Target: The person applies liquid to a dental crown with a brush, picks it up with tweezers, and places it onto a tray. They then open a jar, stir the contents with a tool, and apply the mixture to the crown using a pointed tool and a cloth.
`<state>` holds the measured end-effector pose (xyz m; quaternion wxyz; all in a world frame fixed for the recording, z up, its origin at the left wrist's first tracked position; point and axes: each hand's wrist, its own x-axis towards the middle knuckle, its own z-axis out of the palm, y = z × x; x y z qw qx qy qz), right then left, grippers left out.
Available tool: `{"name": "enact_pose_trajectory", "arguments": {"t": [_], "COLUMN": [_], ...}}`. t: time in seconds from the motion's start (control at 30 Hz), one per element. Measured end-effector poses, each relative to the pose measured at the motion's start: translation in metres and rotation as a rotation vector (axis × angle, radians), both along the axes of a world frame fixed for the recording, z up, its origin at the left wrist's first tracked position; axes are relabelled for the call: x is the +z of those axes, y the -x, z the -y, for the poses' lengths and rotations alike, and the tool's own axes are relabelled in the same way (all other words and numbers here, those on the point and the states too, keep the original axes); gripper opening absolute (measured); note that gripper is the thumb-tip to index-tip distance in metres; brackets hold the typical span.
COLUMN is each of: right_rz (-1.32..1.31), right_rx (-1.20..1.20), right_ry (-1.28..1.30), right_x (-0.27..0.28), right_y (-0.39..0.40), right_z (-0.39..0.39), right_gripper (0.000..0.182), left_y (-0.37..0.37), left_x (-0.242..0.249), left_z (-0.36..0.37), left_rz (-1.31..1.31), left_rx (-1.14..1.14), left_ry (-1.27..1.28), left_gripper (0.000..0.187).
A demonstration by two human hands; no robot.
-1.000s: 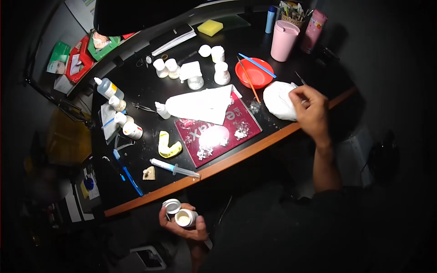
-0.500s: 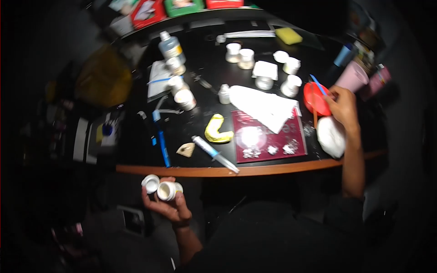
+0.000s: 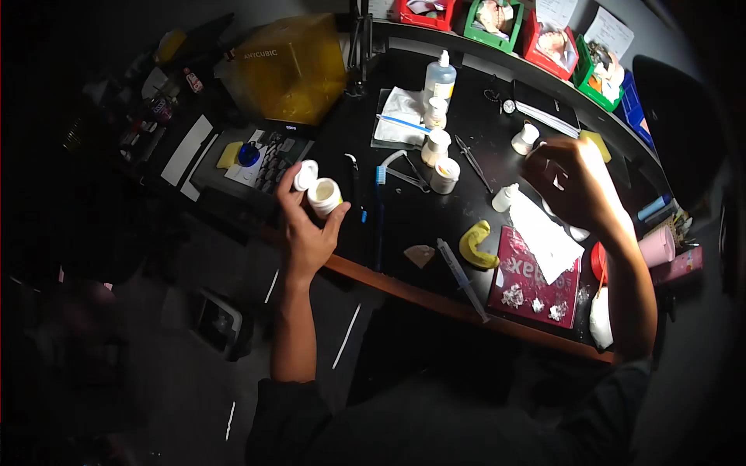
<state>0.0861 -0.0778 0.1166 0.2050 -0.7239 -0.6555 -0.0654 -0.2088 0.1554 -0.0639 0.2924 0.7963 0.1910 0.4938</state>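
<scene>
My left hand [image 3: 301, 242] is raised over the table's front left edge, closed around an open white jar [image 3: 324, 203] whose mouth faces me. The same hand keeps a white lid [image 3: 306, 175] beside the jar. My right hand [image 3: 579, 186] is over the right side of the table with its fingers curled together; what they hold, if anything, I cannot make out. Just beyond it stands a white-capped jar [image 3: 525, 138]. A small white bottle [image 3: 505, 197] and a white paper sheet [image 3: 544, 241] lie close to its left. The sheet partly covers a dark red pad [image 3: 509, 260] bearing white clumps.
Several jars and a clear bottle [image 3: 440, 80] line the middle back. A yellow curved piece [image 3: 475, 247], a syringe [image 3: 460, 273] and a blue toothbrush [image 3: 380, 177] lie nearer. A red dish [image 3: 597, 260] and pink cup [image 3: 657, 247] are at right, coloured bins [image 3: 493, 23] behind.
My view has turned left. My left hand has risen with the jar and lid. My right hand has left the red dish, where it held a blue stick, and moved over the jars.
</scene>
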Motion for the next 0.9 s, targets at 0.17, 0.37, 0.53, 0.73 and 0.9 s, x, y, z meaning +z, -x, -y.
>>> {"name": "enact_pose_trajectory", "arguments": {"t": [0.17,0.37,0.53,0.73,0.9], "right_rz": [0.021,0.382,0.115,0.121,0.194], "right_rx": [0.090,0.091,-0.025,-0.119,-0.087], "right_ry": [0.060,0.393,0.458,0.503,0.538], "right_x": [-0.036,-0.110,-0.120,-0.113,-0.121], "right_y": [-0.024,-0.052,-0.051,-0.040,-0.044], "right_z": [-0.167,-0.276,-0.280,-0.279,-0.288], "right_gripper": [0.005,0.014,0.017,0.023,0.028], "left_y": [-0.014,-0.012,-0.011,-0.012,-0.019], "left_x": [0.001,-0.010,-0.006,-0.004,0.006], "left_z": [-0.022,-0.025,-0.027,-0.027,-0.035], "left_rz": [-0.040,0.008,-0.004,-0.003,-0.015], "left_rx": [-0.057,-0.099,-0.081,-0.120,-0.148], "left_ry": [0.139,0.230,0.240,0.255,0.252], "left_gripper": [0.103,0.106,0.103,0.106,0.104]}}
